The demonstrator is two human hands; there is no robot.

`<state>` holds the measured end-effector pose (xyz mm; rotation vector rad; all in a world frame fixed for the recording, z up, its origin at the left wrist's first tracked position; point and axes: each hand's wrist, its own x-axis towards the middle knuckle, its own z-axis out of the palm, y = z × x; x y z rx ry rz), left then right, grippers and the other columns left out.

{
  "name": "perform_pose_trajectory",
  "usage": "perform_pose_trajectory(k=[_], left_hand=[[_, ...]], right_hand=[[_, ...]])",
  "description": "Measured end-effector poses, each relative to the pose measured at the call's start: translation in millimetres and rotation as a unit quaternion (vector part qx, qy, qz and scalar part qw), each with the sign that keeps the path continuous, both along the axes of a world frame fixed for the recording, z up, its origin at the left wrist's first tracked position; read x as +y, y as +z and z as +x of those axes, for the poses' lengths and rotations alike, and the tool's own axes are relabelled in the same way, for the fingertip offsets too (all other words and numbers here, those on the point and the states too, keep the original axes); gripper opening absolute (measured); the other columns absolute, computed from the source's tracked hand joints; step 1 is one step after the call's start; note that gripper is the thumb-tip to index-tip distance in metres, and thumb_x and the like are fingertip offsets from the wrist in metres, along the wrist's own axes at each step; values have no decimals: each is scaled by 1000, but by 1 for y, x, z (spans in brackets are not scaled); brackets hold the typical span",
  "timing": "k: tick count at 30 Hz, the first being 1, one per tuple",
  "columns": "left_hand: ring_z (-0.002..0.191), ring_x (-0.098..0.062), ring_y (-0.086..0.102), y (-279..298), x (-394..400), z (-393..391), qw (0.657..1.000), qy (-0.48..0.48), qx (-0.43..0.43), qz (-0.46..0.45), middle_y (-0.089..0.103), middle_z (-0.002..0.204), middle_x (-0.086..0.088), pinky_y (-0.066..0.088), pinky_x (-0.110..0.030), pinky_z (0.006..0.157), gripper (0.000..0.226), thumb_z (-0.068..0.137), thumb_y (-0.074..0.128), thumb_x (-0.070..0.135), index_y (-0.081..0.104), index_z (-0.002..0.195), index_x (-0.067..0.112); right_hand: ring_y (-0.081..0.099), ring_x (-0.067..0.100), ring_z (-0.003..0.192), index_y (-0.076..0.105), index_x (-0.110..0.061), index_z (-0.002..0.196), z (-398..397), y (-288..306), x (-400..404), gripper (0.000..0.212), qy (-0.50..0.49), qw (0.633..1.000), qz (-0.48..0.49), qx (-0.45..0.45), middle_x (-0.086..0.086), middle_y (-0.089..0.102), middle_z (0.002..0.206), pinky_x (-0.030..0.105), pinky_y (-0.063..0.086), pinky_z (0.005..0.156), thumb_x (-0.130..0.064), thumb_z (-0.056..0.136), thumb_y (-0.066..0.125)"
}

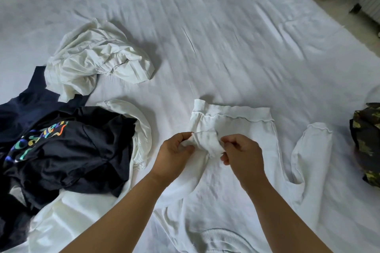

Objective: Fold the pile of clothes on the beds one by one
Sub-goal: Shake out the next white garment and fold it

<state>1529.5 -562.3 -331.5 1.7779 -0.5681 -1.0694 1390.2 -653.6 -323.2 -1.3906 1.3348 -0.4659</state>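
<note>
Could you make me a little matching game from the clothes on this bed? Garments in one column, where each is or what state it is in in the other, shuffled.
Things
1. white sweatshirt
2. black T-shirt with rainbow lettering
3. camouflage garment
4. crumpled cream garment

Places or states
A. at the right edge of the view
B. bunched up alone, far left on the sheet
C. spread flat, its cuff pinched by left hand and right hand
D. atop the heap at left

Pairs: 1-C, 2-D, 3-A, 4-B

No legible text on black shirt (67, 146)
</note>
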Motion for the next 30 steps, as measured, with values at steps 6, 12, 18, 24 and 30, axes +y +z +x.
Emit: perform_pose_trajectory(k=[6, 12, 18, 24, 30], left_hand=[[58, -5, 49, -3, -5, 5, 999, 4, -28, 36, 60, 63, 6, 38, -13, 54, 9, 84, 70, 19, 71, 81, 11], [66, -6, 58, 2, -15, 5, 997, -19, 76, -20, 66, 71, 4, 47, -15, 59, 10, 87, 65, 12, 69, 80, 17], [64, -7, 56, -15, -12, 22, 993, -93, 38, 54, 64, 72, 4, 44, -19, 57, 30, 73, 75, 48, 67, 81, 20], [49, -2, 39, -53, 11, 44, 919, -303, -101, 231, 52, 53, 11, 29, -19, 52, 47, 71, 69, 61, 47, 56, 23], [55, -7, 55, -71, 11, 33, 949, -261, -13, 178, 68, 86, 4, 42, -20, 64, 18, 87, 63, 20, 63, 96, 35]], right_hand=[[47, 6, 42, 64, -9, 84, -5, -5, -5, 20, -144, 969, 135, -149, 6, 56, 60, 17, 41, 44, 6, 87, 52], [59, -3, 98, 70, -49, 89, -3, -8, -2, 31, 81, 938, 281, -184, -23, 70, 95, 33, 35, 87, -69, 65, 65], [67, 18, 91, 73, -21, 94, -2, -21, -9, 16, 10, 911, 313, -268, 3, 72, 97, 36, 56, 82, -12, 88, 61], [59, 13, 68, 63, -18, 81, -24, -29, -42, 22, -185, 926, 201, -262, -1, 64, 73, 24, 48, 65, -2, 91, 53], [64, 11, 76, 65, -18, 87, -44, -40, -69, 24, -198, 931, 166, -257, -3, 69, 82, 20, 52, 67, -1, 93, 50]])
